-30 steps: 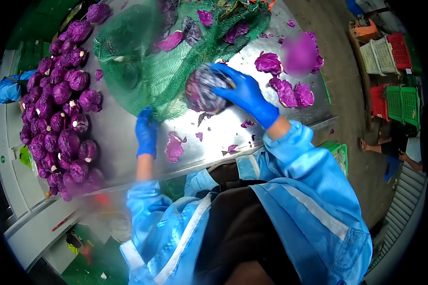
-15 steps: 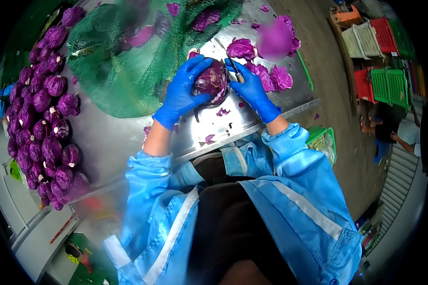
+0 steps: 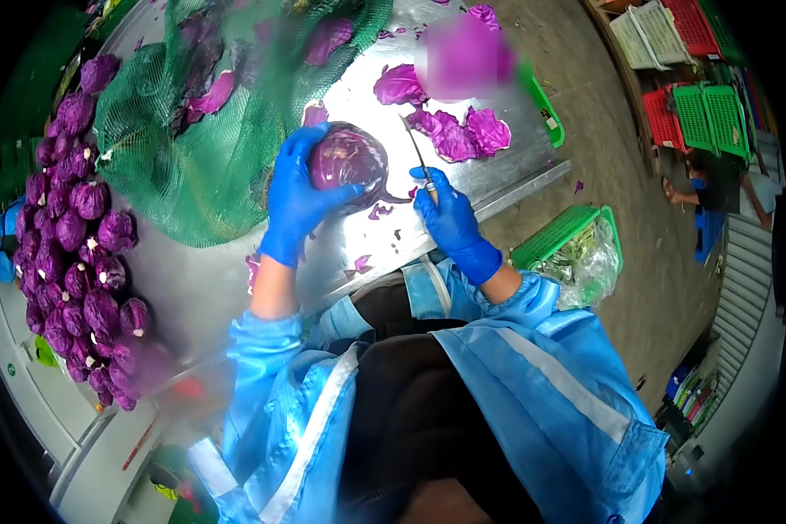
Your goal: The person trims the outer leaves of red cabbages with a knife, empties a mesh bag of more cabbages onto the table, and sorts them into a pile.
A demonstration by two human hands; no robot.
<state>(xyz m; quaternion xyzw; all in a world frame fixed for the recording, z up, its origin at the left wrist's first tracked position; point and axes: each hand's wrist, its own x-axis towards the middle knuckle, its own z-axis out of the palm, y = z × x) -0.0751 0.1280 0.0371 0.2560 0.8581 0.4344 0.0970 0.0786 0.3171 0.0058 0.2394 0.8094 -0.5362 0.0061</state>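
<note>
My left hand (image 3: 303,194), in a blue glove, grips the left side of a red cabbage (image 3: 349,164) on the metal table (image 3: 196,284). A loose leaf edge sticks out at the cabbage's lower right. To the right, my right hand (image 3: 445,210), also gloved, is closed round the handle of a knife (image 3: 418,154). The blade points up and away from me, apart from the cabbage. Loose purple leaves (image 3: 452,136) lie beyond the knife, and small scraps are scattered near the table edge.
A green net (image 3: 188,175) with leaves covers the table's far left part. Many cabbages (image 3: 72,229) are piled at the left. On the floor at the right stands a green basket (image 3: 557,234) with a plastic bag. Crates (image 3: 709,120) and a seated person (image 3: 742,188) are farther right.
My right hand has come away from the cabbage, down and to the right, with the knife. The cabbage's smoother, paler side now faces up. The whole view has shifted a little.
</note>
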